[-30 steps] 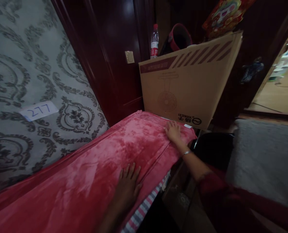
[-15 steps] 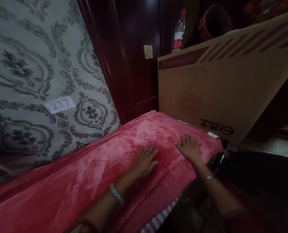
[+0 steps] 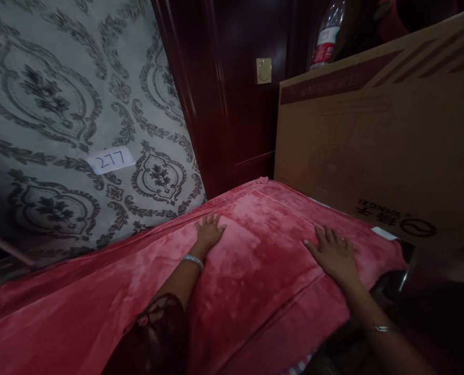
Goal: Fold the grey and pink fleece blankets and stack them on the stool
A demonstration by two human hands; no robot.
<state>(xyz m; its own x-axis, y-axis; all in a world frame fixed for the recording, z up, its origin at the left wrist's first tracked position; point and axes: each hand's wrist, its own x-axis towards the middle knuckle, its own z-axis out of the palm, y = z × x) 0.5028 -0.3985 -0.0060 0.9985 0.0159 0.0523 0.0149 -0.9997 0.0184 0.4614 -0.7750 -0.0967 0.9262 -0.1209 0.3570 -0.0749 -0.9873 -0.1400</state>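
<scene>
A red plush blanket [image 3: 251, 265] lies spread out before me, with lighter and darker patches in its nap. My left hand [image 3: 209, 232] rests palm down on its far left part, fingers spread. Flat on the right part of the blanket is my right hand [image 3: 332, 254], its fingers also apart. Neither hand grips anything. A small white tag [image 3: 384, 233] shows at the blanket's right edge. A bit of striped cloth [image 3: 303, 364] peeks out beneath the near edge.
Patterned wallpaper [image 3: 56, 104] with a paper label [image 3: 110, 159] reading 277 borders the left side. A dark red wooden panel [image 3: 232, 104] rises behind. At the right, a large cardboard box [image 3: 373, 146] carries a plastic bottle [image 3: 328, 41].
My left hand has slid away to the far left across the blanket, leaving lighter nap there. My right hand stays on the right part. The view has shifted slightly.
</scene>
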